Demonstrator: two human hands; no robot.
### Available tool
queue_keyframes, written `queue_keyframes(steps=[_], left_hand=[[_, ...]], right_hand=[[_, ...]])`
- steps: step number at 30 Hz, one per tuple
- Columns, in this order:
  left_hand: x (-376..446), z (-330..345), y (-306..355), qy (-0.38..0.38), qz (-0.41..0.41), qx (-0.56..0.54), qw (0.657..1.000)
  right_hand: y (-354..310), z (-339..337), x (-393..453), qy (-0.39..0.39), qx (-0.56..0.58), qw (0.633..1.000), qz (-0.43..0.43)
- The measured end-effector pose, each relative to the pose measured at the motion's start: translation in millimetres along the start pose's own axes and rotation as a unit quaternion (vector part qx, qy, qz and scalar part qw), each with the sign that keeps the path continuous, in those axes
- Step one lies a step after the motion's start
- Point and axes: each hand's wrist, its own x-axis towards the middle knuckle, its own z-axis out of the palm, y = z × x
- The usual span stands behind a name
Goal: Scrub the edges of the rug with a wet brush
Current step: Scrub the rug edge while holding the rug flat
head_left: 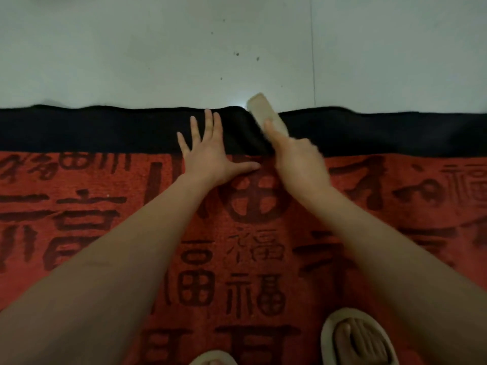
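Left hand (pixel 208 154) lies flat, fingers spread, on the red rug with dark characters and black border (pixel 105 133). Right hand (pixel 297 159) grips a pale oblong brush (pixel 266 114), set across the border's far edge by the grey tiled floor (pixel 158 48).

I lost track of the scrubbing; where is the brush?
The brush lies across the rug's black border, upper centre, gripped by the right hand.

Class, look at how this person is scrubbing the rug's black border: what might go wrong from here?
1. The brush overhangs the rug edge, so a stroke may slip onto the floor.
2. The border is bunched by the brush; the flat left hand may not stop more wrinkling.
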Motion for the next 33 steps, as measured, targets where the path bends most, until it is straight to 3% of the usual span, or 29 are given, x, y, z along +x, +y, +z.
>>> queue_keyframes(steps=[4,9,12,14,18,20,22,24,27,29,33], left_hand=[[4.1,-9.8,31.9,-0.044,-0.051,-0.034,0.997],[8.7,-1.9,35.5,-0.030,-0.064,-0.010,0.997],[7.6,0.3,34.6,-0.033,-0.058,0.009,0.998],[7.2,-1.1,37.5,-0.036,-0.063,0.012,0.997],[7.1,-0.4,34.0,-0.020,-0.050,0.004,0.999],[5.2,1.0,29.0,-0.019,-0.043,0.005,0.999],[5.2,0.9,28.1,-0.038,-0.036,0.002,0.999],[5.1,-1.1,25.3,-0.050,-0.035,-0.008,0.998],[2.0,-5.3,14.2,-0.043,-0.011,-0.037,0.998],[-0.4,-9.3,-0.9,-0.034,0.000,-0.046,0.998],[-3.8,-21.7,-33.3,-0.040,-0.020,0.022,0.999]], right_hand=[[32.1,-25.2,-4.6,0.034,0.043,0.990,0.129],[-31.9,7.5,-10.8,-0.027,0.084,0.996,-0.031],[14.4,-6.7,-7.2,0.002,0.007,0.999,0.042],[16.0,-10.4,-7.4,0.033,0.031,0.993,0.111],[-42.0,14.3,-18.0,-0.019,0.111,0.994,0.014],[-22.1,8.6,-15.7,-0.015,0.047,0.998,-0.034],[19.7,-7.4,-9.8,0.005,0.006,0.999,0.042],[20.1,-12.5,-10.1,0.028,0.044,0.992,0.118],[-31.5,11.3,-21.0,0.000,0.074,0.996,0.049],[-29.6,14.5,-17.3,0.001,0.052,0.999,0.001],[8.4,-7.9,5.9,0.029,0.028,0.993,0.108]])
